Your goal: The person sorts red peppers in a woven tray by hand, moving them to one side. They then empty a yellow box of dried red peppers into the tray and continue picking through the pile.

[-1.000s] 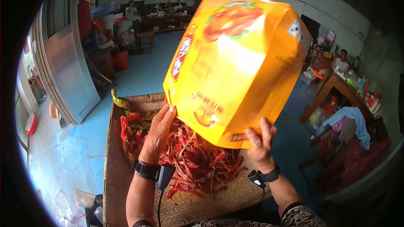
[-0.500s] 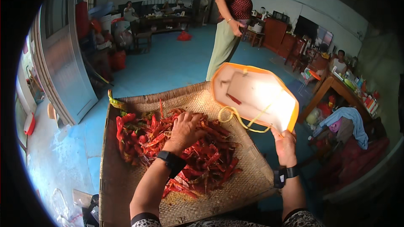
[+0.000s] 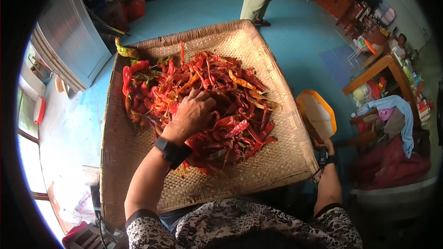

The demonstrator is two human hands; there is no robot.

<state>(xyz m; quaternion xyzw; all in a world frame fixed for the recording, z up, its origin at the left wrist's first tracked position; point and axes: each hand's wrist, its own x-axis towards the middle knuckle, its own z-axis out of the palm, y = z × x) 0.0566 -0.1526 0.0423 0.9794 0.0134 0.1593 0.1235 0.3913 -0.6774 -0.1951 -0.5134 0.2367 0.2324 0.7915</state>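
Tray: we see one flat square woven bamboo tray [image 3: 138,166], holding a single heap of dried red chilli peppers [image 3: 221,96], too many to count.
Left hand: our left hand [image 3: 191,115] lies palm down on the heap, fingers loosely curled into the peppers.
Right hand: our right hand [image 3: 323,149] grips one empty yellow plastic bag [image 3: 317,115] just beside the tray's right edge, above the blue floor [image 3: 295,32].
Watches: two, one per wrist.

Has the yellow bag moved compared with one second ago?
Yes. The yellow bag went from above the woven tray down past its right edge, held low by the right hand.
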